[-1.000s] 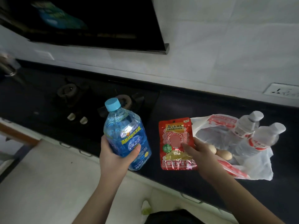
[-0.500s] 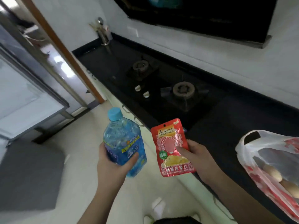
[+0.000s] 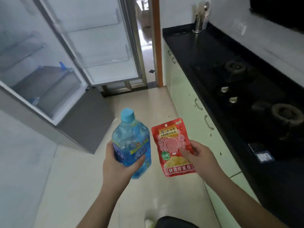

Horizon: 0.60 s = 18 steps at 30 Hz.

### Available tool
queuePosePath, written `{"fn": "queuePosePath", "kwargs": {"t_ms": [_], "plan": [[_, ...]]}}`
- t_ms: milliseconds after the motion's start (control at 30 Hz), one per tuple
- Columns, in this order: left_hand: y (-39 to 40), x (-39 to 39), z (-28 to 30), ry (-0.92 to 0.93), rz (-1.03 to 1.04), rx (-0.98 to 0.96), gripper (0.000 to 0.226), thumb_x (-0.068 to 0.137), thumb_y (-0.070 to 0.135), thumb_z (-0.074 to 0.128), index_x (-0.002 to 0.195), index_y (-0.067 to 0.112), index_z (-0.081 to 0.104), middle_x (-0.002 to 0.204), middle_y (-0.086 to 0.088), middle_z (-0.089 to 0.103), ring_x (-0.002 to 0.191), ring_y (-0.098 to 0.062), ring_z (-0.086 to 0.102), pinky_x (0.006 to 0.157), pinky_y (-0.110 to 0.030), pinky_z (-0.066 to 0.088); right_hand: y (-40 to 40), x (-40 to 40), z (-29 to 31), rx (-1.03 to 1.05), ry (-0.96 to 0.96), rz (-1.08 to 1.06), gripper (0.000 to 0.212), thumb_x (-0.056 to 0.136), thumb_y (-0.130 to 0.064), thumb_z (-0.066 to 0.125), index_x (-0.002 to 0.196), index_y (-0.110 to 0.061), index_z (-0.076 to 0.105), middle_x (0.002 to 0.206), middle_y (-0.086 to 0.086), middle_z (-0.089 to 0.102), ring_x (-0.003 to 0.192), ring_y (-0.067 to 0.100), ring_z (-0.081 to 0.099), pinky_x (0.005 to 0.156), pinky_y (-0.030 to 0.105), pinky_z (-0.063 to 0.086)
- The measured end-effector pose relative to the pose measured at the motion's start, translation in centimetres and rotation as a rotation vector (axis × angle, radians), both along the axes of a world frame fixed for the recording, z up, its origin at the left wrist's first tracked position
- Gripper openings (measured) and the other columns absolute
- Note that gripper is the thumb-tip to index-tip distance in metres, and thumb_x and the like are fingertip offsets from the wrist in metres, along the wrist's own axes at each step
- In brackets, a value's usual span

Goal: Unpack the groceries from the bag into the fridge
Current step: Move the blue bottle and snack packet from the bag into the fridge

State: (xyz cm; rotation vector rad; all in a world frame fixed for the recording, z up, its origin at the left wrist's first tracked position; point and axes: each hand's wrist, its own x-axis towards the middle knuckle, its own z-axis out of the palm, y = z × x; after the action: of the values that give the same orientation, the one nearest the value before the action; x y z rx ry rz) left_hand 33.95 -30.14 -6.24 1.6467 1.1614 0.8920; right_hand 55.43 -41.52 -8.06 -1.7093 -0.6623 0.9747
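Tiles of pale cream cover the floor point(image 3: 79, 178) of a narrow kitchen, glossy enough to catch window light. Along the right wall runs a black counter point(image 3: 205, 51) over pale green cabinet fronts point(image 3: 185, 96) with curved metal handles. Sunk in the counter is a gas hob point(image 3: 256, 89) with two ring burners and two silver knobs at its front edge; a metal utensil holder point(image 3: 199, 20) stands at the far end, near the back corner, and a small dark card or packet point(image 3: 261, 153) lies near the counter's front edge. Across the aisle stands the fridge point(image 3: 41, 76), its door point(image 3: 102, 46) swung wide toward a doorway with an orange-brown frame point(image 3: 157, 41); clear shelves and a drawer show inside, and the door racks hold nothing visible.

Over the floor, in mid-aisle, the left hand point(image 3: 118, 163) wraps its fingers and thumb round the lower body of a blue bottle point(image 3: 131, 142) with a light blue cap, held nearly upright. Just beside it, not touching, the right hand point(image 3: 200, 157) pinches a red snack pouch point(image 3: 172, 145) by its right edge, thumb on the printed front, the pouch upright and facing the camera.
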Motion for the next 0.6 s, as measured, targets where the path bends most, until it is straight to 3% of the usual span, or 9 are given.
{"fn": "queuePosePath", "kwargs": {"t_ms": [67, 167, 333, 500, 600], "plan": [[1.8, -2.7, -0.1, 0.01, 0.044, 0.019, 0.078, 0.059, 0.008, 0.092, 0.11, 0.044, 0.047, 0.103, 0.036, 0.062, 0.097, 0.012, 0.061, 0.07, -0.008, 0.05, 2.7, -2.1, 0.1, 0.014, -0.027, 0.063, 0.016, 0.091, -0.029, 0.062, 0.106, -0.026, 0.066, 0.094, -0.01, 0.075, 0.081, 0.008, 0.072, 0.07, 0.028, 0.06], [4.3, -6.4, -0.1, 0.008, 0.116, 0.033, 0.079, 0.057, 0.012, 0.093, 0.114, 0.041, 0.048, 0.106, 0.028, 0.064, 0.1, 0.007, 0.062, 0.071, -0.009, 0.052, 6.7, -5.2, 0.2, 0.027, -0.102, 0.129, 0.015, 0.092, -0.029, 0.06, 0.106, -0.026, 0.065, 0.095, -0.01, 0.074, 0.081, 0.005, 0.071, 0.07, 0.025, 0.059], [7.4, -10.5, 0.0, 0.008, 0.231, 0.05, 0.077, 0.059, 0.016, 0.093, 0.11, 0.048, 0.045, 0.106, 0.038, 0.059, 0.098, 0.012, 0.06, 0.07, -0.008, 0.052, 12.1, -8.8, 0.3, 0.074, -0.17, 0.227, 0.013, 0.094, -0.028, 0.057, 0.106, -0.029, 0.063, 0.094, -0.012, 0.073, 0.08, 0.0, 0.069, 0.064, 0.015, 0.054], [10.1, -13.0, -0.4, 0.018, 0.338, 0.067, 0.079, 0.058, 0.013, 0.093, 0.121, 0.03, 0.047, 0.109, 0.022, 0.062, 0.099, 0.008, 0.06, 0.07, -0.008, 0.051, 16.5, -9.7, 0.2, 0.083, -0.211, 0.312, 0.018, 0.092, -0.032, 0.058, 0.109, -0.03, 0.062, 0.098, -0.013, 0.072, 0.083, 0.0, 0.069, 0.071, 0.022, 0.057], [12.0, -13.3, -0.7, 0.032, 0.396, 0.071, 0.08, 0.058, 0.012, 0.092, 0.123, 0.025, 0.048, 0.11, 0.02, 0.061, 0.099, 0.008, 0.06, 0.071, -0.008, 0.05, 19.5, -9.1, -0.3, 0.1, -0.236, 0.339, 0.018, 0.091, -0.034, 0.059, 0.108, -0.028, 0.062, 0.097, -0.014, 0.071, 0.081, -0.003, 0.068, 0.065, 0.016, 0.055]]}}
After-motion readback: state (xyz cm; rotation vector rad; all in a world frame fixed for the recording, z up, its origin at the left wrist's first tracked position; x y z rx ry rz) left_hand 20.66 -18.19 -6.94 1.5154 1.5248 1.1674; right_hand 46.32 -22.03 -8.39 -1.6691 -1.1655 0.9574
